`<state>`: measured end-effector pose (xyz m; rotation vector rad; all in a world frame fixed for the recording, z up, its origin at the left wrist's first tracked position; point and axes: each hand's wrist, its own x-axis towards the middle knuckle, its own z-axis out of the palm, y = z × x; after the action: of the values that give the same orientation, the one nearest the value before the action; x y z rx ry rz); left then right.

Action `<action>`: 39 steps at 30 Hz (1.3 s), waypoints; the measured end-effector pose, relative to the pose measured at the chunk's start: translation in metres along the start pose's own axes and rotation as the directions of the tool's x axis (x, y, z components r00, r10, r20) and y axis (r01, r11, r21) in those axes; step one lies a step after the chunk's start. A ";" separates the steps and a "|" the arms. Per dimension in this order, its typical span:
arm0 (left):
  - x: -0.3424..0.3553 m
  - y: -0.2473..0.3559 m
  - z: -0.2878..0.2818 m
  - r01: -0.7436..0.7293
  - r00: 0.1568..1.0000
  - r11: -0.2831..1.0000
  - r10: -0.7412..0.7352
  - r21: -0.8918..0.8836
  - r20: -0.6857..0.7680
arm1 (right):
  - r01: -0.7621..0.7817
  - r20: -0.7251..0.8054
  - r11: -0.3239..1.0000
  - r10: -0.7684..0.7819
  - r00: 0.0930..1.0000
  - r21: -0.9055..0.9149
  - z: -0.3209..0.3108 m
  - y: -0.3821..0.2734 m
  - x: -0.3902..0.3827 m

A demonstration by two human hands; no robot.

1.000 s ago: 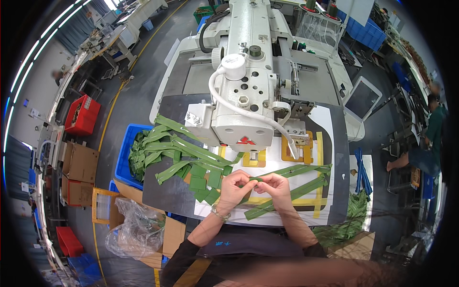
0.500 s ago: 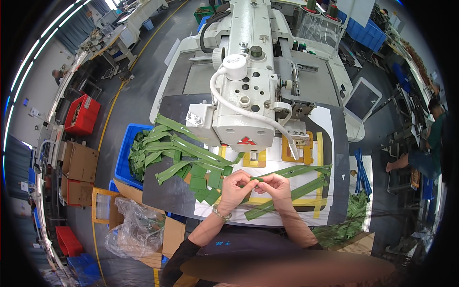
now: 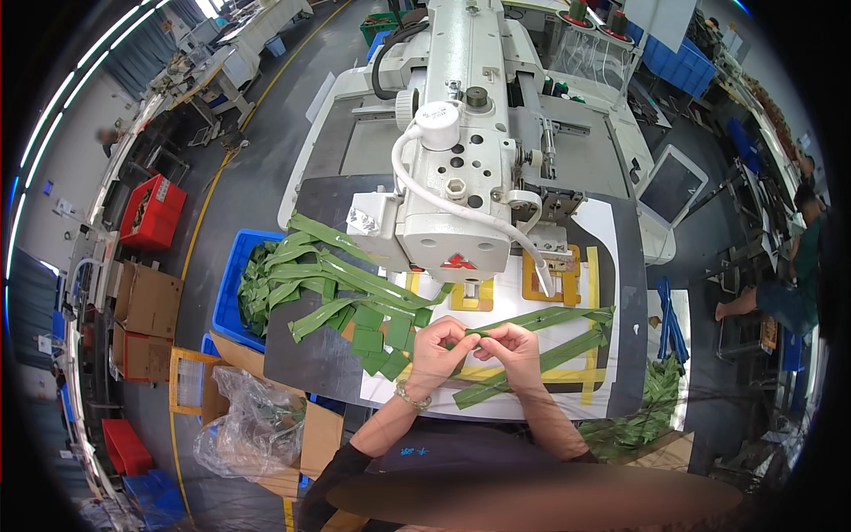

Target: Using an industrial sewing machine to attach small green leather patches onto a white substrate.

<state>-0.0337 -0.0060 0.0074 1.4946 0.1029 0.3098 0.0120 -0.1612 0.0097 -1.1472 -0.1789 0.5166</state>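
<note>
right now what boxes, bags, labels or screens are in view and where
Tablet screen: right of the sewing machine, tilted, white frame, grey blank face.
Red label: on the sewing machine's white front, small.
Cardboard boxes: on the floor far left, brown.
Plastic bag: lower left beside the table, clear, crumpled, in an open brown box.
Red crate: on the floor, upper left.

strap pile (image 3: 337, 279) left of sewing machine (image 3: 461, 168), bin (image 3: 232, 301) further left
</note>
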 end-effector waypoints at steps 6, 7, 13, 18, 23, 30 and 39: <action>0.000 0.004 0.001 0.013 1.000 1.000 -0.013 -0.004 -0.002 | 0.010 0.016 1.000 -0.010 1.000 0.001 -0.001 0.000 0.000; 0.000 0.004 0.001 0.013 1.000 1.000 -0.013 -0.003 -0.003 | 0.010 0.017 1.000 -0.010 1.000 0.001 -0.001 -0.001 0.000; 0.003 0.015 0.000 0.021 1.000 0.996 -0.020 -0.085 0.010 | 0.032 0.013 0.999 -0.032 0.999 0.003 -0.001 -0.002 -0.001; 0.002 0.020 -0.001 0.067 0.966 0.957 -0.133 0.284 0.222 | 0.022 0.001 1.000 -0.022 1.000 -0.017 0.000 -0.005 -0.002; 0.001 0.018 0.002 0.027 0.976 0.945 -0.096 0.325 0.197 | 0.034 -0.020 0.999 -0.035 0.999 -0.034 0.001 -0.005 -0.001; 0.001 0.013 0.006 -0.016 0.988 0.938 -0.038 0.347 0.149 | 0.038 -0.040 0.999 -0.040 0.998 -0.029 0.002 -0.005 -0.001; 0.004 0.018 0.003 0.040 0.984 0.939 -0.096 0.342 0.148 | 0.022 -0.019 0.998 -0.021 1.000 0.056 0.000 0.000 0.001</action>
<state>-0.0318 -0.0068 0.0262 1.8478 0.0794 0.1143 0.0130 -0.1608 0.0096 -1.0932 -0.1599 0.4889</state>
